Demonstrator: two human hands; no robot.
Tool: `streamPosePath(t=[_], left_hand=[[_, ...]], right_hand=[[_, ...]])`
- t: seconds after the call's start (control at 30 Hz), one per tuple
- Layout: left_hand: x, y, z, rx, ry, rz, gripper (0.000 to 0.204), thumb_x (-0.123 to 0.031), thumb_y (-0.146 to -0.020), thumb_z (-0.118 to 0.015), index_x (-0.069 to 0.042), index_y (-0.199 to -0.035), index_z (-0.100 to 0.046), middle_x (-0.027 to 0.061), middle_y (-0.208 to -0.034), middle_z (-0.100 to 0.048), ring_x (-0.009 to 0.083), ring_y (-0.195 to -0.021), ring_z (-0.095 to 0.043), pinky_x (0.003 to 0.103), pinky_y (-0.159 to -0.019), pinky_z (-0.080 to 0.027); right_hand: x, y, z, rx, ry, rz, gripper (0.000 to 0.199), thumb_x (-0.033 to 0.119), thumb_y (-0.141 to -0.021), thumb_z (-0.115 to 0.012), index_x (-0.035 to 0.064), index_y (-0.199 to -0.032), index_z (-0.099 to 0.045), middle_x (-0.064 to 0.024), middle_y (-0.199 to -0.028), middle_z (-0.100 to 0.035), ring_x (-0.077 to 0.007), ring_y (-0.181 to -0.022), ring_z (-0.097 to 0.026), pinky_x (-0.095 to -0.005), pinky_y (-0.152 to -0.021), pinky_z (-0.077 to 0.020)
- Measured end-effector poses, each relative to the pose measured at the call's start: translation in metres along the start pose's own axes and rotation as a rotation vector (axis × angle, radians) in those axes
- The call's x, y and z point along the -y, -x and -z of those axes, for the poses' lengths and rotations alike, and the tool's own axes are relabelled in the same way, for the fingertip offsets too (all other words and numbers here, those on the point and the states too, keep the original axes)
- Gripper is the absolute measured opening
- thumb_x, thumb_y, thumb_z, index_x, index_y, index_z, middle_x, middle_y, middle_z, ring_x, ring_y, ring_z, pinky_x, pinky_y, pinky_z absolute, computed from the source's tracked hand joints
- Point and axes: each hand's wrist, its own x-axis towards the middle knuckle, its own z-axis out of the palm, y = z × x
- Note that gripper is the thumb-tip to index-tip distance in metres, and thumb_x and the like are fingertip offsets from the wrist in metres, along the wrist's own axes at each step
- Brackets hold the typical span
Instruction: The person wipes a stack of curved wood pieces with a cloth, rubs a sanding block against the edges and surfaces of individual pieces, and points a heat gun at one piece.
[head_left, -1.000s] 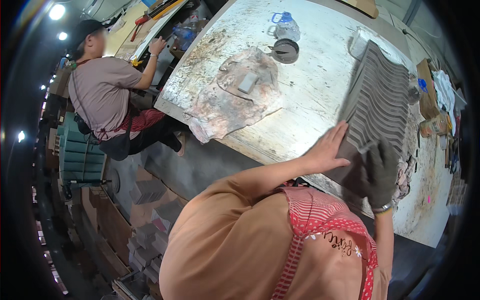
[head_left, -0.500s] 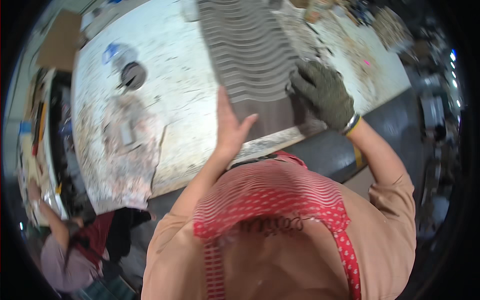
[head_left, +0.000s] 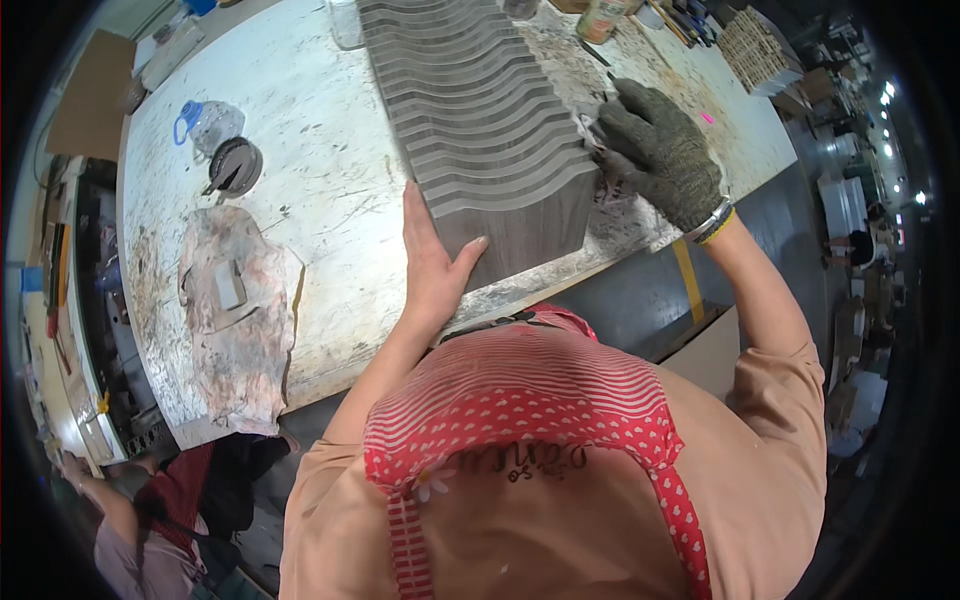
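The left hand [head_left: 435, 262] lies spread against the wavy grey stack [head_left: 490, 130], upper centre; the gloved right hand [head_left: 665, 155] curls beside it, grip unclear. Dark script [head_left: 548, 462] crosses the tan shirt [head_left: 540, 540], lower centre.

On our bench [head_left: 345, 225], the stack of pieces [head_left: 490, 130] lies between our left hand [head_left: 433, 265], at its near left corner, and our right hand [head_left: 660, 160], just beside its right edge. Left of it we have a cloth [head_left: 240, 365] (a block [head_left: 230, 285] rests on it), then a dish [head_left: 238, 165] behind, and a jug [head_left: 215, 125] behind that.
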Motion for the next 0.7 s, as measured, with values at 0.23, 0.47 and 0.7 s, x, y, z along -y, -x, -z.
streamPosePath(t=[0.23, 0.47, 0.7], left_hand=[[0.004, -0.002, -0.009, 0.018, -0.036, -0.084, 0.098, -0.024, -0.080, -0.072, 0.005, -0.147, -0.007, 0.0260, -0.153, -0.008, 0.0395, -0.142, -0.014, 0.041, -0.117, -0.017], [0.025, -0.004, -0.004, -0.101, 0.050, -0.087, 0.098, -0.019, -0.072, -0.073, 0.009, -0.145, -0.012, 0.0289, -0.148, -0.021, 0.0426, -0.139, -0.020, 0.043, -0.116, -0.019], [0.012, -0.008, -0.006, 0.043, -0.151, -0.055, 0.103, -0.038, -0.079, -0.069, 0.005, -0.147, -0.004, 0.0253, -0.154, -0.005, 0.0423, -0.141, -0.016, 0.048, -0.115, -0.019]], right_hand=[[0.070, -0.049, -0.033, -0.002, -0.295, 0.482, 0.032, 0.024, -0.081, -0.064, 0.0127, -0.111, -0.061, -0.0142, -0.125, -0.052, -0.0334, -0.112, -0.052, -0.0442, -0.096, -0.0438], [0.080, -0.074, -0.034, -0.016, -0.221, 0.532, 0.038, 0.025, -0.078, -0.066, 0.0144, -0.115, -0.060, -0.0148, -0.128, -0.051, -0.0361, -0.120, -0.047, -0.0464, -0.097, -0.0413], [0.033, -0.030, -0.027, 0.213, -0.025, 0.392, 0.046, 0.009, -0.070, -0.069, 0.0102, -0.115, -0.061, -0.0182, -0.127, -0.053, -0.0430, -0.117, -0.048, -0.0499, -0.098, -0.0408]])
